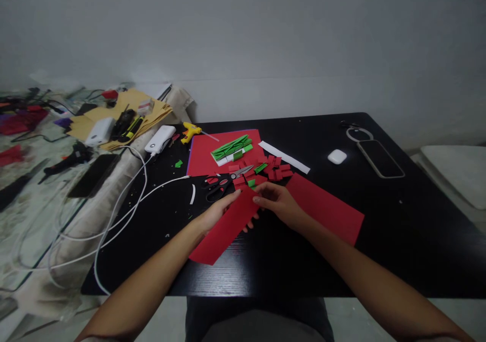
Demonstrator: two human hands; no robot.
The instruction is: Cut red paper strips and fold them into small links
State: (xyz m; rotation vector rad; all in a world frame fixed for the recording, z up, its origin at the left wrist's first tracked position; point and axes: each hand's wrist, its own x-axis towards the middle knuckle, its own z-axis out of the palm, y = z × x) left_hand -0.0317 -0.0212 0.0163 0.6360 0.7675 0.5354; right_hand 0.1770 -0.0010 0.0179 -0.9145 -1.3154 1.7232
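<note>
Red strip (pixel 228 226) over table (pixel 273 263). Left hand (pixel 213 215): thumb at edge, fingers beneath, gripping; right hand (pixel 280 203): fingers pinched on far end. Judged light, bendy, crease-prone; best held by edges.

It's a little craft workshop here, set up in a plain room: scissors (pixel 228 177), a yellow glue gun (pixel 190 132) and red paper (pixel 228 226) out across a black table (pixel 413 236), grey wall (pixel 266 38) beyond, and over on the left, a second work surface (pixel 41 208) crowded with tools (pixel 133 128)!
</note>
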